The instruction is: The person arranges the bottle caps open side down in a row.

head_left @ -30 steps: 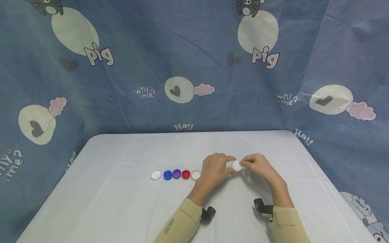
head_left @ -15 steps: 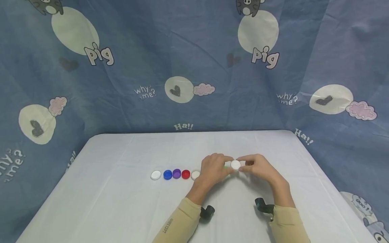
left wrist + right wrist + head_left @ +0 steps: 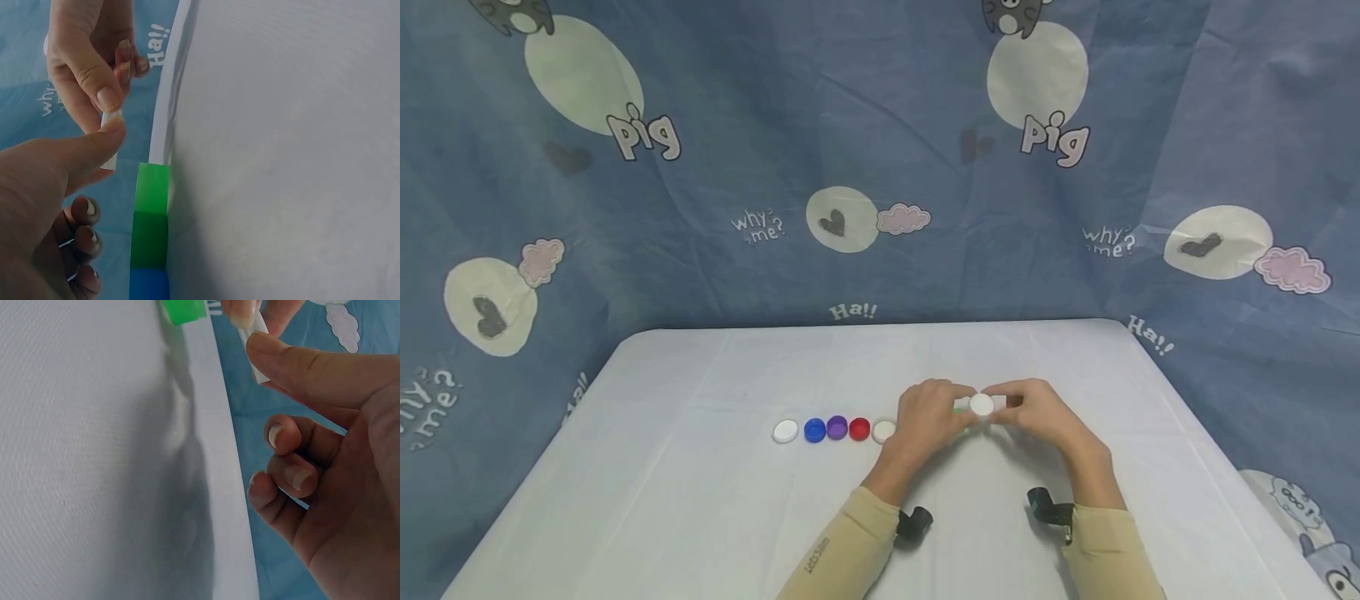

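Note:
Both hands hold one white bottle cap (image 3: 981, 405) above the table, its round face toward the head camera. My left hand (image 3: 928, 418) pinches its left side between thumb and forefinger. On the opposite side my right hand (image 3: 1047, 414) pinches it the same way. In the right wrist view the cap (image 3: 259, 372) is seen edge-on, the other fingers curled away from it. Below the left hand, in the left wrist view, stand a light green cap (image 3: 153, 187), a darker green cap (image 3: 149, 240) and a blue cap (image 3: 149, 285), touching in line.
Left of the hands, a row on the white table (image 3: 715, 517) shows a white cap (image 3: 786, 431), blue cap (image 3: 815, 430), purple cap (image 3: 837, 427), red cap (image 3: 859, 429) and off-white cap (image 3: 883, 431). The left hand hides part of the row. A patterned blue cloth (image 3: 880, 150) hangs behind.
The right hand's fingers have spread from a bunched grip to a thumb-and-forefinger pinch across the white cap. The cap has shifted slightly left and up. The row looks unchanged.

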The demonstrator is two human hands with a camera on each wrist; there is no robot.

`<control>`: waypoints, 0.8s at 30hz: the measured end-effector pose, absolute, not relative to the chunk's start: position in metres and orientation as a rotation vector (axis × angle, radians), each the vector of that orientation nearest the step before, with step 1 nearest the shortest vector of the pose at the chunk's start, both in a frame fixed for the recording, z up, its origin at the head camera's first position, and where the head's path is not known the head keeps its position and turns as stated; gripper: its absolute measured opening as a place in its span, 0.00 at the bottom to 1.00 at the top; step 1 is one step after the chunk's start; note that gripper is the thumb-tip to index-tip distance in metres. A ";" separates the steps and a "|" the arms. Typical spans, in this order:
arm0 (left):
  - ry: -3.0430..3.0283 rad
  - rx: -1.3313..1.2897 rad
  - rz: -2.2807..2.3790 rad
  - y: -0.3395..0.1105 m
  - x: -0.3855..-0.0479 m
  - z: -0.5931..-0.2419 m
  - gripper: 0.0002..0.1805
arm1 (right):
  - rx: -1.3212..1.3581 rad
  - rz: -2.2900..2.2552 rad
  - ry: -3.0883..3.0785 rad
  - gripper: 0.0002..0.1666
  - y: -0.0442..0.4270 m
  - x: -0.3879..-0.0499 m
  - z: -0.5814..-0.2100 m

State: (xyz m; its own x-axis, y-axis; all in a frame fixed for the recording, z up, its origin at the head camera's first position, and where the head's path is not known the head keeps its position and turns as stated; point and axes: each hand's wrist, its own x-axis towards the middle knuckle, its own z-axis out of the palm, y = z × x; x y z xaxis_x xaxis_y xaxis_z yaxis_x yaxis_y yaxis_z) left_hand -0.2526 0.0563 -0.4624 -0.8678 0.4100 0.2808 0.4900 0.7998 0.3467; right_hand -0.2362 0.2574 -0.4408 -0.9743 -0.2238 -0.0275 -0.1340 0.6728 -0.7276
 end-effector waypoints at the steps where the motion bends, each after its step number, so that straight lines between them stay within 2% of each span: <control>1: -2.799 -0.702 -0.610 0.057 -0.252 -0.463 0.17 | -0.293 -1.186 2.768 0.23 0.257 -0.236 -0.441; 24: -2.893 -0.642 -0.473 0.066 -0.247 -0.466 0.21 | -0.199 -0.931 2.826 0.23 0.248 -0.238 -0.448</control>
